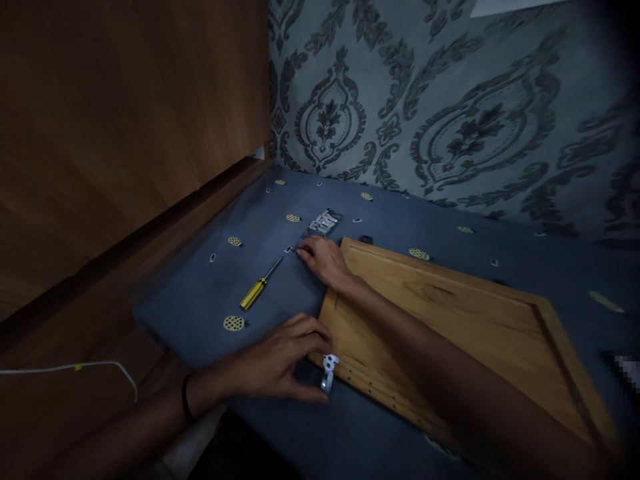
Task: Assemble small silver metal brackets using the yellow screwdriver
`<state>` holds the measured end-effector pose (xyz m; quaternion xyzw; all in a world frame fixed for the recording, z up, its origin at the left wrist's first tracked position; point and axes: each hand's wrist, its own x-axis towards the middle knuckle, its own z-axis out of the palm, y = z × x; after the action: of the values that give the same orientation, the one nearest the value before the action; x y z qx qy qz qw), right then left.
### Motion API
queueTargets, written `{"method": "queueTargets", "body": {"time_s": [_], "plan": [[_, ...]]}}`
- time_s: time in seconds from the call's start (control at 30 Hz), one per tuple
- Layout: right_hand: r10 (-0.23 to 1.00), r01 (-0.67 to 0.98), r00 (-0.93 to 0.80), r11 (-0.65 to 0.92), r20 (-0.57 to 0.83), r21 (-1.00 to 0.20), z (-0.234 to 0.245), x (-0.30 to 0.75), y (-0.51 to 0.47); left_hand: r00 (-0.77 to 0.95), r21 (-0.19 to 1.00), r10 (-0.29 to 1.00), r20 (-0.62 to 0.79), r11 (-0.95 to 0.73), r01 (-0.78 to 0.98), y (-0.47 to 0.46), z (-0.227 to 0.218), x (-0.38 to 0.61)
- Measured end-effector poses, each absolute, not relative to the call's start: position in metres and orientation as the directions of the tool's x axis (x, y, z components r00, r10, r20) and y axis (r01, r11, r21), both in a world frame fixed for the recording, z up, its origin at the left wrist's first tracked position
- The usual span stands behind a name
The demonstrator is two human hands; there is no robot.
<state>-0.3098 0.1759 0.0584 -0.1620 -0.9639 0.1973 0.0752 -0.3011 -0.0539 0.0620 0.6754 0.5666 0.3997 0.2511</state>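
My left hand (287, 357) is curled at the near left corner of a wooden panel (420, 293). Its thumb and fingers close around a silver cabinet hinge (328, 373) set at the panel's edge. My right hand (323, 259) reaches across the panel, its fingertips drawn together at the blue cloth beside some tiny dark pieces (294, 251), perhaps screws. What the right fingertips hold is too small to make out. A screwdriver (255, 293) with a yellow handle lies left of both hands, its tip toward the right hand.
Several metal hinges (324, 221) lie in a clear bag beyond my right hand. A small dark object (366, 239) sits by the panel's far edge. Patterned blue cloth (200, 293) covers the surface. A wooden cabinet (135, 100) bounds the left, a papered wall (390, 87) the back.
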Motion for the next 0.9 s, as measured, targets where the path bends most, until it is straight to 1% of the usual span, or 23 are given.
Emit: {"method": "queueTargets", "body": {"time_s": [0.13, 0.33, 0.47, 0.57, 0.67, 0.9], "plan": [[0.346, 0.298, -0.936, 0.872, 0.059, -0.389, 0.056, -0.312, 0.178, 0.046, 0.787, 0.964, 0.262, -0.241, 0.568, -0.053, 0.063, -0.301], [0.331, 0.278, -0.941, 0.876, 0.072, -0.395, 0.059, -0.312, 0.177, 0.044, 0.778, 0.96, 0.278, -0.252, 0.576, -0.053, 0.059, -0.301], [0.327, 0.265, -0.942, 0.868, 0.082, -0.42, 0.059, -0.313, 0.178, 0.047, 0.783, 0.971, 0.236, -0.219, 0.582, -0.052, 0.059, -0.302], [0.335, 0.265, -0.939, 0.848, 0.076, -0.459, 0.058, -0.314, 0.179, 0.056, 0.786, 0.975, 0.213, -0.205, 0.583, -0.053, 0.062, -0.303], [0.353, 0.256, -0.93, 0.821, 0.1, -0.511, 0.058, -0.314, 0.178, 0.066, 0.781, 0.97, 0.233, -0.227, 0.582, -0.053, 0.064, -0.304], [0.415, 0.168, -0.887, 0.7, 0.204, -0.694, 0.061, -0.28, 0.174, 0.082, 0.759, 0.961, 0.264, -0.259, 0.597, -0.054, 0.065, -0.305]]}}
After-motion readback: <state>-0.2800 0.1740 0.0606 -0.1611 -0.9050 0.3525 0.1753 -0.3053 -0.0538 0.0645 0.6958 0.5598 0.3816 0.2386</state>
